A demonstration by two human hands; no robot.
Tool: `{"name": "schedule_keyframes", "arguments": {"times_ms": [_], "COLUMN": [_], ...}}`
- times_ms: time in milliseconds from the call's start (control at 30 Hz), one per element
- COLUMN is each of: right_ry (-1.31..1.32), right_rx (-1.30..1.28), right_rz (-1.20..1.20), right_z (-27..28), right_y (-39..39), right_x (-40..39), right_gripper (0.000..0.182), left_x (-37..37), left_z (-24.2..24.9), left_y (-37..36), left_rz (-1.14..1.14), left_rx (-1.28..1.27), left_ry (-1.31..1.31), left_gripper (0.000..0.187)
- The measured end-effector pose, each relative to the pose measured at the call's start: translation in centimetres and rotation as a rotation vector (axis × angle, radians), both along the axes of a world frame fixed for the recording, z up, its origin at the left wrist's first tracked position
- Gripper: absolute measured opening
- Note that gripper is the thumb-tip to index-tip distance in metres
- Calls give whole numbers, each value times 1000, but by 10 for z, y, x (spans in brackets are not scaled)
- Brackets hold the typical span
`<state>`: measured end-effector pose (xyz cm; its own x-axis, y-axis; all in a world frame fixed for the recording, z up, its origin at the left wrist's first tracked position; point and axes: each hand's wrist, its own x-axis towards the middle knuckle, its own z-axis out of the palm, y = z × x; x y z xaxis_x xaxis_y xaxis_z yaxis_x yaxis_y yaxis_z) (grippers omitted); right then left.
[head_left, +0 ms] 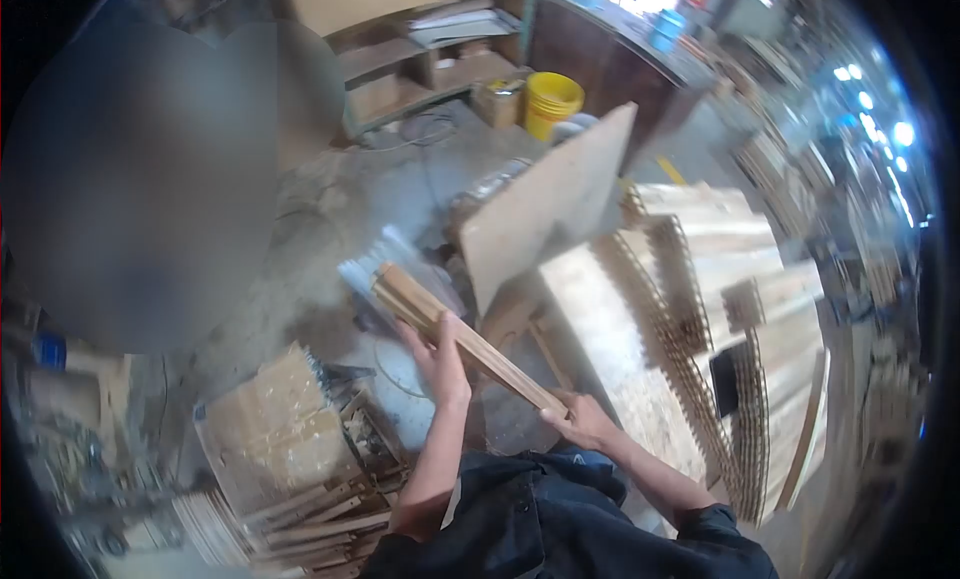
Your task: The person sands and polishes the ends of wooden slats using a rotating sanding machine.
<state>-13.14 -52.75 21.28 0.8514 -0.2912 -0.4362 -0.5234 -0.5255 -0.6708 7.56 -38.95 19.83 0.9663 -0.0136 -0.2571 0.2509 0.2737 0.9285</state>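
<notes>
A small bundle of long, narrow wooden strips (487, 351) slants across in front of my body. My left hand (438, 364) is closed around it toward its far end, the thumb lying along the top. At the near end, my right hand (580, 422) grips the strips with the thumb on top and the fingers wrapped beneath. Just beyond the bundle's far end is a pale, see-through plastic-like material (385, 259), blurred. A large flat board (550, 204) stands tilted ahead of the strips.
Stacked wooden panels with toothed edges (690, 329) lie to my right. A cardboard-like sheet (270, 429) and loose wood strips (320, 524) are at lower left. Ahead stand a yellow bucket (552, 104), a box (498, 104) and a shelf unit (385, 94). The left side is heavily blurred.
</notes>
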Motion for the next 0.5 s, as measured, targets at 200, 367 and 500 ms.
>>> {"name": "schedule_keyframes", "arguments": {"times_ms": [200, 367, 500], "right_ry": [-111, -128, -48], "right_rx": [-417, -722, -839], "right_rz": [-274, -495, -599], "right_z": [-19, -78, -113], "right_y": [-35, -58, -62], "right_x": [-99, -190, -226], "right_gripper": [92, 103, 103], "left_x": [19, 0, -28], "left_z": [14, -45, -81], "left_y": [-77, -170, -222], "left_rz": [-414, -944, -1111], "left_rx": [-604, -602, -295], "left_ry": [191, 395, 299], "left_gripper": [87, 88, 80]}}
